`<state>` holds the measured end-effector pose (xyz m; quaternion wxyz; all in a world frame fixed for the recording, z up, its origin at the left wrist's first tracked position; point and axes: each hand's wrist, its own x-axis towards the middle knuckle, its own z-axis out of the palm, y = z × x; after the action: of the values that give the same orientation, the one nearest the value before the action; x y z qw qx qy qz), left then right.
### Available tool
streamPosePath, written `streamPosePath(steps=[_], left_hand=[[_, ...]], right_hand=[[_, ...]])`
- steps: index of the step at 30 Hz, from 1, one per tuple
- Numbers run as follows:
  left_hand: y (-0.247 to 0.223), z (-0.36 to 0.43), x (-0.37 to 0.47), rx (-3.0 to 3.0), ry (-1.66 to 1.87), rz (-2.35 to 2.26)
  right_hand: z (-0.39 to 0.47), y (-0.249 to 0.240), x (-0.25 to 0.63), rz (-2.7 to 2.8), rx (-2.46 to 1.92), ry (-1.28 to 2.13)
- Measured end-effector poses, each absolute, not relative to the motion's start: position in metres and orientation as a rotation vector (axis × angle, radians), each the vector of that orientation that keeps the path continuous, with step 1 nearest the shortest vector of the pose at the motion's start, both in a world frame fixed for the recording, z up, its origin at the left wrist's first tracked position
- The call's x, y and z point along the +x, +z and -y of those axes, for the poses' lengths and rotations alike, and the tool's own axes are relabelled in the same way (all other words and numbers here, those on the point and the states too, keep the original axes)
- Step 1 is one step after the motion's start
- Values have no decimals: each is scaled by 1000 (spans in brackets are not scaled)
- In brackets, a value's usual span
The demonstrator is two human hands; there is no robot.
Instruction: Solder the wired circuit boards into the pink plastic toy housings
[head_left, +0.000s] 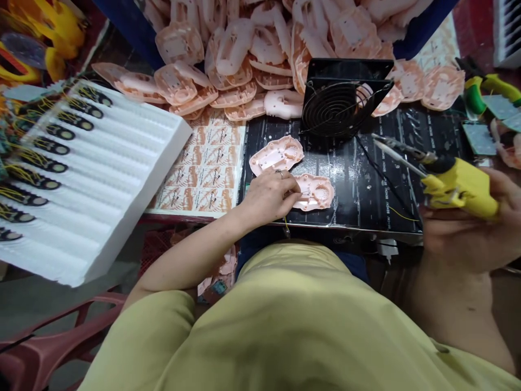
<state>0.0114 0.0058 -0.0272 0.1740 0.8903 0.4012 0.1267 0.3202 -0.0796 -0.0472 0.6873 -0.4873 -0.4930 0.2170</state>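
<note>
The left hand (pixel 268 198) rests over the lower pink shell half (pixel 319 193), which lies open side up near the front edge of the desk (pixel 358 209). Its thumb and fingertips are drawn together at the shell's left part (a ring shows on one finger), though I cannot tell whether they pinch the shell itself or something small in it. The right hand (pixel 468 239) is wrapped around a yellow soldering gun (pixel 464 187), held up at the right with its metal tip pointing leftward, well apart from the shell.

The upper pink shell half (pixel 279 153) lies tilted just beyond the left hand. Behind both shells a black fan (pixel 331 108) stands on the desk, and past it a heap of similar pink shells (pixel 234 49) spills from a blue bin (pixel 433 27). At the left, a white foam tray (pixel 122 157) holds a row of black parts (pixel 55 163) with yellow wires. Green-and-yellow-handled pliers (pixel 474 95) lie at the far right.
</note>
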Motion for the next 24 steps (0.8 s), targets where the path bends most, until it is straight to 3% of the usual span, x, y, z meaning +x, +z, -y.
streamPosePath(steps=[2,5,11,18,24], left_hand=[[-26,-6,12,2536,340,-1132],[-25,-7,13,2543,311,-1140],[-26,-7,13,2563,283,-1175],[-24,-7,14,2579,259,-1182],[-25,-6,14,2630,278,-1180]], right_hand=[[79,-55,329,881,-1009,739],[83,-63,325,744,-1061,818],[112,-58,301,1200,-1422,398],[105,-39,291,1721,-936,250],[97,-33,288,1821,-911,265]])
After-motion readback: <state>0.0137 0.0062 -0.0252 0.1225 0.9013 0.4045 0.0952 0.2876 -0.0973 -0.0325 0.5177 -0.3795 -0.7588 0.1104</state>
